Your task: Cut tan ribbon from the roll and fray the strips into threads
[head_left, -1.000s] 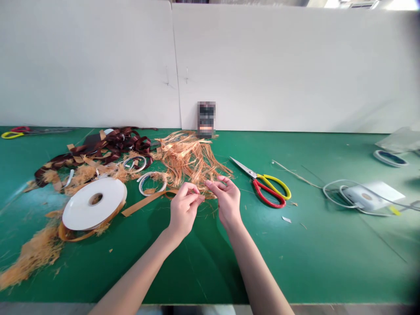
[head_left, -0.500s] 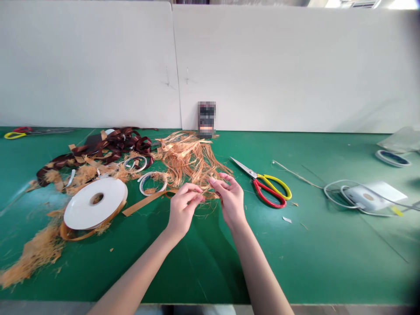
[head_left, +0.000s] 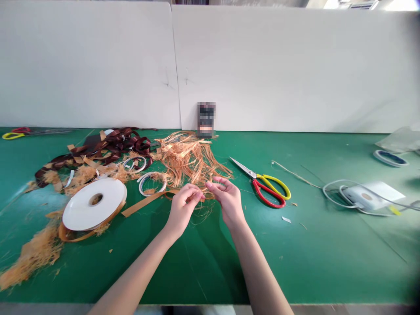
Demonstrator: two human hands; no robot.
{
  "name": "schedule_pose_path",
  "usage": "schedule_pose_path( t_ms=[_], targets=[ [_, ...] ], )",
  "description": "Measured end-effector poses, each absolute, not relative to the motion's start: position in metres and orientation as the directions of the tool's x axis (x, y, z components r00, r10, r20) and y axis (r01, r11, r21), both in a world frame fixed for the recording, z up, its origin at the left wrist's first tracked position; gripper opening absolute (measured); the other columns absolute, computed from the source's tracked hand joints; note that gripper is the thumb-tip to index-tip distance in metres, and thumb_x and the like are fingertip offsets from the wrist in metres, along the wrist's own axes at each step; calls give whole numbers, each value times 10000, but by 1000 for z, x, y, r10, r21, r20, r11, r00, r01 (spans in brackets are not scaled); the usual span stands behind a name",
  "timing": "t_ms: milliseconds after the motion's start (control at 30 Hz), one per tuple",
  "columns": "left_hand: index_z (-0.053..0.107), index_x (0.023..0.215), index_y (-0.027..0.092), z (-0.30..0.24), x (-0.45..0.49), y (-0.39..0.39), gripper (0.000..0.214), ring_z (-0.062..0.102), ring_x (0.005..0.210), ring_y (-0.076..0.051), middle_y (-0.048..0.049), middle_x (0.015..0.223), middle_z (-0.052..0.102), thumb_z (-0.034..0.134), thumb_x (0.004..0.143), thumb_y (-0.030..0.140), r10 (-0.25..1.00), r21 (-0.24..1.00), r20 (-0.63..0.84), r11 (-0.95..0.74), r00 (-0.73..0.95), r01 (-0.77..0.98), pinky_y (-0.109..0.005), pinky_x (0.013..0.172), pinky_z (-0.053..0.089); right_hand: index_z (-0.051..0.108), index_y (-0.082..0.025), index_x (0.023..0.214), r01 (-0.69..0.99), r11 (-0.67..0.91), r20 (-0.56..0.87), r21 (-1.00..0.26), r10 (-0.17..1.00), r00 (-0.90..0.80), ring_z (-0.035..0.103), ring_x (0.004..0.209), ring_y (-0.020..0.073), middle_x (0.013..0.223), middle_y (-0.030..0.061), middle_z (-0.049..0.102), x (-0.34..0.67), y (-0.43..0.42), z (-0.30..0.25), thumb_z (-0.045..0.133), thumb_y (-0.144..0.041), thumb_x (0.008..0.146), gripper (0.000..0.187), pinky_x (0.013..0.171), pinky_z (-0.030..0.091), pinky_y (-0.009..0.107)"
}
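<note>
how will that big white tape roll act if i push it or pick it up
The white tape roll lies flat, so a push would probably slide it, not roll it. Tightly wound, it likely feels solid, fairly heavy for its size. The orange strip beneath its edge might drag along.

Workshop, manual craft or assembly bench. Long workbench with green mat (head_left: 295, 262), white partition panels (head_left: 278, 65) behind. Red-and-yellow-handled scissors (head_left: 264, 186) on top, second pair (head_left: 13, 135) far left. White tape roll (head_left: 94, 204), dark brown ribbon (head_left: 113, 146), orange fibre strands (head_left: 188, 162) scattered. White corded device (head_left: 370, 195) at right.
</note>
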State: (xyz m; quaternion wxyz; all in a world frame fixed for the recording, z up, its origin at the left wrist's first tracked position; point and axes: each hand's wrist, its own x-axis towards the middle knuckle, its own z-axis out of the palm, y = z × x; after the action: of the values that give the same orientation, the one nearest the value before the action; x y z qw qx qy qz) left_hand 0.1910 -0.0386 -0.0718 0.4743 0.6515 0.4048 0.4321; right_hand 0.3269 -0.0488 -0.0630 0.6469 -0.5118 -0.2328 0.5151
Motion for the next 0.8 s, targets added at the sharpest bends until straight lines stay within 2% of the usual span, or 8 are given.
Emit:
schedule_pose_path(
  t_ms=[167,267,367,433,500,633,800],
  targets=[
    [663,739,166,-68,191,-40,236,579,758,-153,-30,855,606,573,868,342,921,937,176,-265,348,226,-247,670,424,574,-162,849,-351,26,-158,-936,860,484,639,590,136,678,31,735,331,-46,-68,810,-332,588,390,493,416,210],
    [647,760,175,-69,190,-42,196,588,773,-150,-27,868,625,562,880,304,876,867,252,-394,412,307,-248,687,434,573,-178,874,-297,71,-104,-952,839,534,682,689,160,699,19,740,332,-45,-71,782,-324,628,355,611,487,239],
    [626,764,178,-69,189,-47,192,594,801,-147,-22,870,635,504,909,209,807,723,337,-552,486,415,-252,729,435,590,-184,889,-55,92,45,-994,824,565,707,727,190,705,29,742,333,-44,-72,702,-324,707,255,666,520,280],
    [611,748,180,-68,189,-52,206,594,767,-140,-11,839,638,484,906,149,786,620,349,-602,510,504,-246,699,431,595,-191,833,146,87,155,-985,811,564,710,699,204,703,38,740,333,-43,-70,649,-308,738,160,639,522,294],
    [602,724,180,-65,190,-58,215,592,719,-135,-1,805,643,485,888,104,770,519,369,-635,521,572,-242,652,424,589,-200,772,262,85,224,-961,793,567,706,689,208,705,38,737,333,-41,-67,630,-273,738,90,639,511,297],
    [584,685,168,-57,191,-65,241,590,679,-140,1,750,646,473,852,34,691,358,474,-718,546,597,-250,638,427,594,-212,758,388,92,315,-917,764,564,694,690,202,716,27,739,331,-38,-64,590,-229,754,18,655,479,286],
    [557,657,171,-51,189,-65,270,581,654,-130,12,717,642,444,847,15,684,308,493,-715,537,628,-246,620,420,588,-221,742,458,65,345,-887,752,562,660,600,185,684,11,732,327,-34,-72,549,-221,765,45,592,450,268]
  ],
)
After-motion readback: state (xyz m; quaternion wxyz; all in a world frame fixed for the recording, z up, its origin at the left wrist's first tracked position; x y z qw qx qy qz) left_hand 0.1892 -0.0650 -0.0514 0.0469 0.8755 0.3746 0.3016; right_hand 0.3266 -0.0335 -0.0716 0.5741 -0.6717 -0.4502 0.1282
